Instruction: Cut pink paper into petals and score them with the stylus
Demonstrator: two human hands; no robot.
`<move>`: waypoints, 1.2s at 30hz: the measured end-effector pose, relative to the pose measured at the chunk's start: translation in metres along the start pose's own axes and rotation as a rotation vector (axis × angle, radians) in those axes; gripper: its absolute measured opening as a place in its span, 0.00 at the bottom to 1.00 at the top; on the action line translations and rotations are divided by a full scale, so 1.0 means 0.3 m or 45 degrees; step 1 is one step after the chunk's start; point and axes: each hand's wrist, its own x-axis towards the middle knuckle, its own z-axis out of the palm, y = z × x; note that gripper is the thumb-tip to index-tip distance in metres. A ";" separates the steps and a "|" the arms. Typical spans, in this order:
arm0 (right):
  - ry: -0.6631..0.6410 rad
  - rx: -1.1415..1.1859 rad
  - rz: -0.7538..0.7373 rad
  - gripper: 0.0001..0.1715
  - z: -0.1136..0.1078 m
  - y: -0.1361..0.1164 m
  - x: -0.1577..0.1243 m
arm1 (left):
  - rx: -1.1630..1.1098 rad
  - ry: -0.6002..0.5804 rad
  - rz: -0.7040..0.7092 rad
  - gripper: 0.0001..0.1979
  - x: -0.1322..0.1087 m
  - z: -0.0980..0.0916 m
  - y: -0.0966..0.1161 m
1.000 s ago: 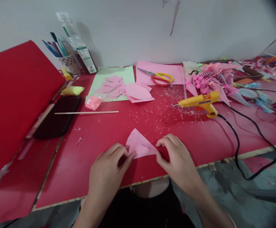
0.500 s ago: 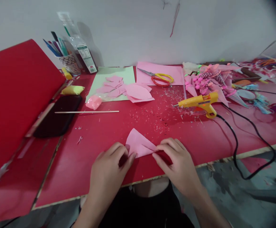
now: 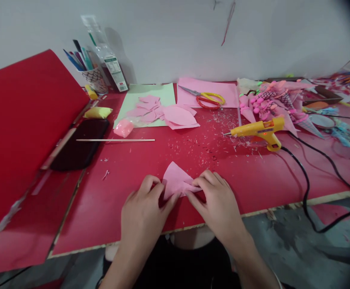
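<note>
A piece of pink paper (image 3: pixel 176 178) lies near the front edge of the red table, its pointed end facing away from me. My left hand (image 3: pixel 147 200) grips its left side, thumb along the near edge and fingers curled at the side. On the right, my right hand (image 3: pixel 215 196) pinches the right corner between thumb and fingers, and the paper is creased and partly folded there. Both thumbs come close together at the near edge. Beyond the paper, bits of glue or paper scraps (image 3: pixel 205 146) are scattered on the table.
A yellow glue gun (image 3: pixel 259 131) rests at the right, its black cord (image 3: pixel 305 180) looping over the edge. Scissors (image 3: pixel 206 97), pink paper petals (image 3: pixel 179 116) and a thin stick (image 3: pixel 116 140) lie behind. A dark phone (image 3: pixel 80 146) and a pen cup (image 3: pixel 95 80) are at the left.
My right hand has moved left and inward, bending the paper's right corner. My left thumb has slid right along the near edge. The view has shifted slightly.
</note>
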 end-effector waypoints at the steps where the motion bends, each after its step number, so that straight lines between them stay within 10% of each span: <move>1: 0.005 -0.002 0.007 0.06 0.000 0.000 0.001 | -0.009 -0.008 -0.004 0.17 0.000 -0.002 0.000; 18: 0.069 0.044 0.034 0.05 -0.030 0.071 -0.018 | -0.220 -0.038 -0.072 0.09 -0.020 -0.035 -0.041; 25: 0.200 0.159 -0.165 0.13 -0.050 0.119 -0.040 | -0.249 -0.084 0.071 0.10 -0.009 -0.040 -0.066; 30: -0.037 0.009 -0.520 0.17 -0.048 0.089 -0.056 | -0.331 0.060 0.223 0.08 -0.017 -0.028 -0.064; 36: -0.065 -0.156 -0.417 0.17 -0.031 0.017 -0.107 | -0.261 -0.009 0.461 0.16 -0.057 -0.033 0.000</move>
